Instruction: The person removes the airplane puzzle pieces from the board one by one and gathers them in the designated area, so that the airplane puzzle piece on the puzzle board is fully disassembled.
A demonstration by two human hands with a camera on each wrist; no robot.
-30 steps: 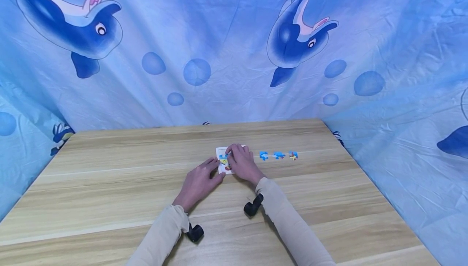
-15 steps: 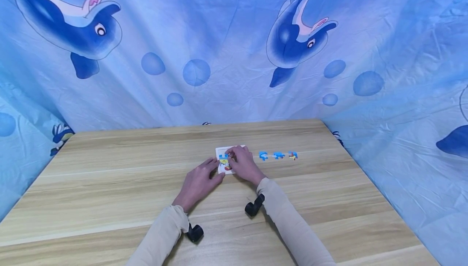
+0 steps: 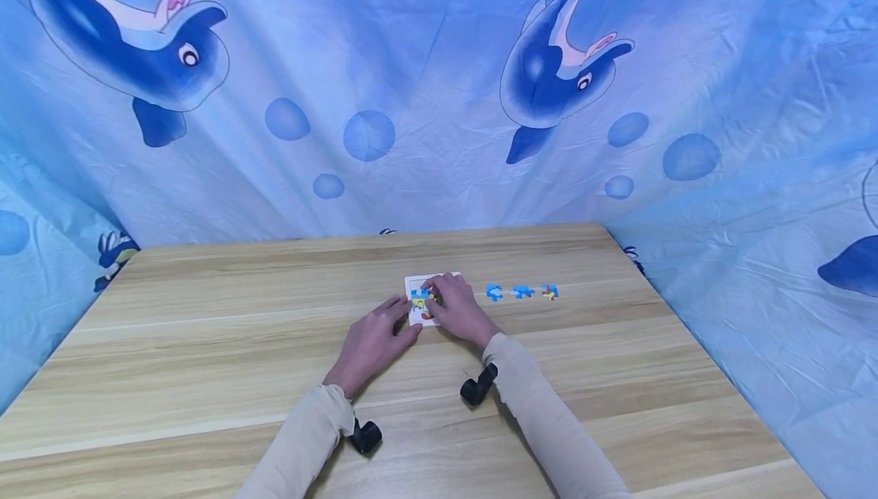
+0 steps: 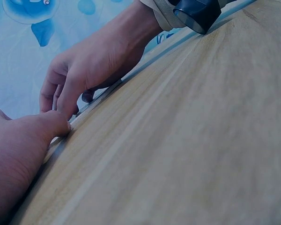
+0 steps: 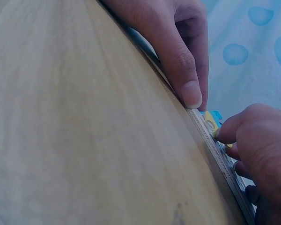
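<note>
A small white-framed puzzle board (image 3: 410,281), with a partly filled colourful picture, lies on the table in the head view. My left hand (image 3: 373,340) holds its near left corner, the thumb at the front edge and the fingers along the left side. Above the board's right part is my right hand (image 3: 458,308), thumb and forefinger bent together at a small puzzle piece (image 3: 431,297), mostly covered by the fingers. In the right wrist view, the left thumb (image 5: 192,93) presses on the board's edge, and the right fingertips meet yellow-and-blue picture parts.
To the right of the board lie three loose puzzle pieces in a row: a blue one (image 3: 494,292), another blue one (image 3: 523,292) and a blue, red and yellow one (image 3: 549,291). A blue dolphin-print curtain (image 3: 439,103) stands behind the wooden table (image 3: 206,377).
My right hand has shifted very slightly and its fingers are bent closer, showing a little more of the picture. The left hand and the loose pieces have stayed put.
</note>
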